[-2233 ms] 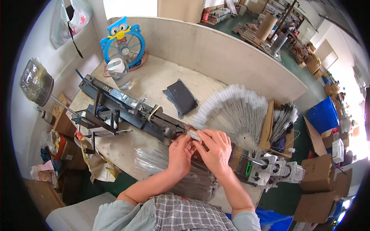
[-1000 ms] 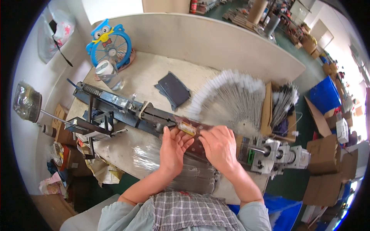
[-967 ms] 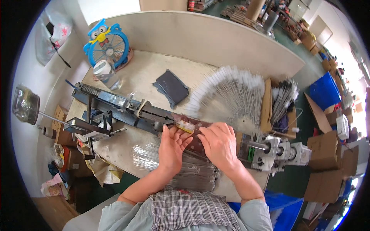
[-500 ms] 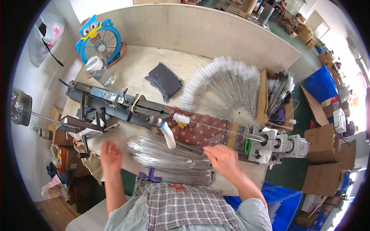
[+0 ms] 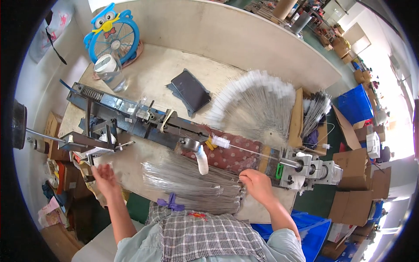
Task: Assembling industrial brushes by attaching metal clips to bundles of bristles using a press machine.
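My left hand (image 5: 106, 178) is open, fingers apart, beside a dark crank handle (image 5: 89, 178) at the machine's left end; I cannot tell whether they touch. My right hand (image 5: 258, 187) is pinched closed at the right ends of a bundle of thin metal wires (image 5: 196, 183); what its fingertips hold is too small to make out. Between the hands, a white-wrapped lever (image 5: 202, 162) slants down from the long metal machine (image 5: 126, 120). A white bristle brush (image 5: 220, 142) is stretched on a wire toward the silver chuck (image 5: 290, 163) at right.
Behind the machine, finished white brushes (image 5: 257, 100) lie fanned out beside a cardboard box (image 5: 297, 118) holding more. A dark phone-like slab (image 5: 191, 91), a water jar (image 5: 114, 76) and a blue fan (image 5: 114, 41) stand farther back. Purple ribbon (image 5: 171, 202) lies at the front edge.
My left hand has moved left to the crank handle, its fingers opening into clearer view. My right hand stays by the wire ends. The whole view has shifted slightly.
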Demonstrator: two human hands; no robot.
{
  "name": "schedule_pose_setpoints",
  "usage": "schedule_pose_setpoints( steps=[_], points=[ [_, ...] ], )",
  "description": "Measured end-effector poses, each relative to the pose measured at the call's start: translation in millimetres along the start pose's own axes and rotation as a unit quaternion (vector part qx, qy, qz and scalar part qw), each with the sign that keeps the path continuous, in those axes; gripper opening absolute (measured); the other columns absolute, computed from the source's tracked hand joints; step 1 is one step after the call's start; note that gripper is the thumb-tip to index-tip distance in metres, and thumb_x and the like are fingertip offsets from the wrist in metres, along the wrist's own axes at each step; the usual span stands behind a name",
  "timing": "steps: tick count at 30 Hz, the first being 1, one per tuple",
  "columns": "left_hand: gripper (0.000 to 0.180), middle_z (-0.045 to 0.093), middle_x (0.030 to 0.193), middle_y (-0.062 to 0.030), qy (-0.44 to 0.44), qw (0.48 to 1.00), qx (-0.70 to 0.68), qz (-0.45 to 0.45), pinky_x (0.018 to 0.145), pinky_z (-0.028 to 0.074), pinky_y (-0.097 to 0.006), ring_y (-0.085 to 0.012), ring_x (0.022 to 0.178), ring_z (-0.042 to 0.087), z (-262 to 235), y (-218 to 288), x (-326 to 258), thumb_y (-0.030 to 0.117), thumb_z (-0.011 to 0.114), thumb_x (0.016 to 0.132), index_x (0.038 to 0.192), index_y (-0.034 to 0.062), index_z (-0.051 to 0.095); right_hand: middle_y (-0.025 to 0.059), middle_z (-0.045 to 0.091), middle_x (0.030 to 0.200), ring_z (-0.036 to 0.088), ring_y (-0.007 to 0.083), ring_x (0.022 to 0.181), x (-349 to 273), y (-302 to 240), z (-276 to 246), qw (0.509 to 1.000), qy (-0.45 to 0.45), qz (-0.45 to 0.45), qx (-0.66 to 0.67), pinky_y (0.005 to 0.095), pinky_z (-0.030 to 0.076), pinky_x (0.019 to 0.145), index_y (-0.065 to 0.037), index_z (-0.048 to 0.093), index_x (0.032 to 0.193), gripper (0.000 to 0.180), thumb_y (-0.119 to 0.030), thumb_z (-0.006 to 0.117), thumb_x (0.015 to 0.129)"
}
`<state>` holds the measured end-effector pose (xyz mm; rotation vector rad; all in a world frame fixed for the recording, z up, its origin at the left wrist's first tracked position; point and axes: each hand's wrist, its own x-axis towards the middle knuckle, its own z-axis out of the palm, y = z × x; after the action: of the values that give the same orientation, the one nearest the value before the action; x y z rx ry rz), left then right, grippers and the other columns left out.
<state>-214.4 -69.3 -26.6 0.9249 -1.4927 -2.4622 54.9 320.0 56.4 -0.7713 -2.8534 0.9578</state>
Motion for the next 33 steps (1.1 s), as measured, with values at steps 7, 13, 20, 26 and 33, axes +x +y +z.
schedule_pose_setpoints(
  steps=[7, 13, 20, 26, 33],
  points=[
    [0.036, 0.057, 0.112, -0.0134, -0.320, 0.907, 0.011, -0.274, 0.094, 0.046, -0.036, -0.0236, 0.104, 0.058, 83.4, -51.7, -146.0, 0.019, 0.055, 0.090, 0.121, 0.0010, 0.046, 0.0047, 0.063, 0.079, 0.062, 0.0251, 0.077, -3.9, 9.0, -8.3, 0.998, 0.028, -0.048, -0.044, 0.0362, 0.049, 0.064, -0.011, 0.064, 0.086, 0.008, -0.017, 0.062, 0.081],
    [0.019, 0.055, 0.083, -0.0029, -0.377, 0.871, 0.181, -0.257, 0.068, 0.042, -0.027, -0.0149, 0.070, 0.052, 151.2, -79.4, -246.0, 0.012, 0.059, 0.084, 0.099, 0.0074, 0.049, 0.0063, 0.057, 0.078, 0.061, 0.0256, 0.075, -16.5, 8.2, -15.2, 0.990, 0.036, -0.119, -0.071, 0.0365, 0.050, 0.065, -0.010, 0.063, 0.089, 0.011, -0.011, 0.062, 0.078],
    [0.041, 0.051, 0.059, 0.0012, -0.451, 0.658, -0.051, -0.601, 0.047, 0.037, -0.026, -0.0091, 0.038, 0.035, 175.4, 22.9, -221.0, 0.046, 0.041, 0.095, 0.090, 0.0091, 0.058, 0.0099, 0.056, 0.088, 0.061, 0.0292, 0.075, -9.6, -9.8, -7.6, 0.988, 0.039, -0.073, -0.128, 0.0391, 0.051, 0.062, -0.008, 0.057, 0.099, 0.023, -0.005, 0.059, 0.076],
    [0.052, 0.055, 0.059, -0.0055, -0.409, 0.804, -0.041, -0.430, 0.052, 0.042, -0.032, -0.0138, 0.040, 0.043, 132.0, 13.2, -204.8, 0.052, 0.035, 0.095, 0.093, 0.0043, 0.055, 0.0117, 0.057, 0.086, 0.061, 0.0297, 0.083, -12.2, -30.1, -71.0, 0.963, 0.030, -0.087, -0.255, 0.0383, 0.051, 0.068, -0.005, 0.059, 0.094, 0.020, 0.001, 0.055, 0.076],
    [0.025, 0.064, 0.084, -0.0136, -0.755, 0.585, 0.229, -0.186, 0.052, 0.049, -0.032, -0.0205, 0.054, 0.059, 161.8, -15.9, -252.4, 0.024, 0.051, 0.093, 0.091, 0.0002, 0.057, 0.0118, 0.065, 0.091, 0.062, 0.0275, 0.079, -13.3, -12.3, -141.1, 0.944, 0.290, -0.038, -0.154, 0.0341, 0.051, 0.070, 0.001, 0.064, 0.088, 0.014, 0.003, 0.057, 0.076]
  ],
)
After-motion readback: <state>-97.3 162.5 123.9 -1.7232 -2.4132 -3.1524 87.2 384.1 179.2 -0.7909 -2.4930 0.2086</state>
